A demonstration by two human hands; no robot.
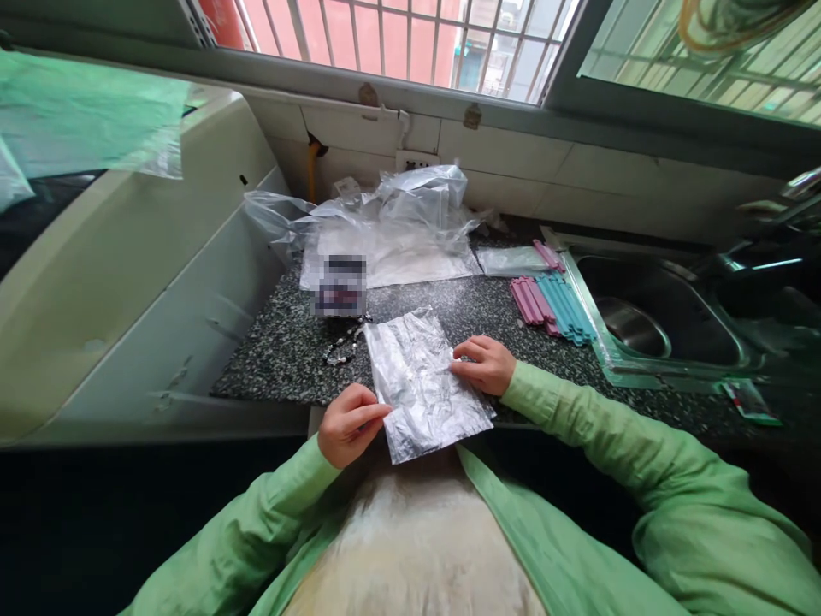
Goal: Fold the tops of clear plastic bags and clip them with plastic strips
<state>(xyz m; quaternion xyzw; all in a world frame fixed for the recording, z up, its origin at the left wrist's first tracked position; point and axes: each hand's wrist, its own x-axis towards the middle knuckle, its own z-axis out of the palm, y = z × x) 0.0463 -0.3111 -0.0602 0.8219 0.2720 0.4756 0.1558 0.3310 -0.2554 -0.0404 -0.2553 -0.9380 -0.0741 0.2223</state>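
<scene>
A flat, crinkled clear plastic bag (428, 385) lies at the counter's front edge, its near end overhanging. The thumb and fingers of my left hand (348, 425) pinch its left edge near the lower corner. On the opposite side, my right hand (486, 364) is closed with its fingertips on the bag's right edge. Just left of the bag rests a beaded string (343, 349) in black and clear beads. Behind that string stands a small item blurred out by pixels (342, 287).
Loose plastic bags (410, 231) are heaped at the back. Pink strips (534, 304) and blue strips (564, 308) lie beside the sink (654, 308), which holds a metal bowl (632, 327). A pale appliance (160, 248) borders the counter (269, 359) on the left. A barred window (410, 38) is above.
</scene>
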